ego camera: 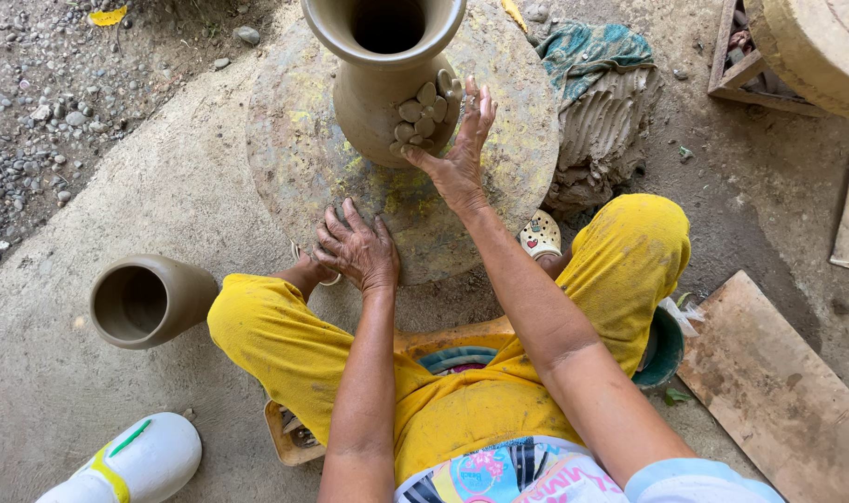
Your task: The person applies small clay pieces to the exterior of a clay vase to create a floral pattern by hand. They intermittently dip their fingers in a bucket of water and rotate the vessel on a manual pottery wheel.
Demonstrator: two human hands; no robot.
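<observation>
Outdoors, right hand [462, 154] touches clay vase [387, 74], left hand [357, 250] on wheel [294, 149], fingers spread.

Packages: we see one white plastic container [131, 463] (green and yellow markings) lying bottom left on the ground.
Signs, screens: none.

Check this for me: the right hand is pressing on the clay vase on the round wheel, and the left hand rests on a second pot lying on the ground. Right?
Not quite. The head view shows the left hand resting on the round wheel, not on the second pot, which lies untouched nearby. The right hand does press the clay vase.
</observation>
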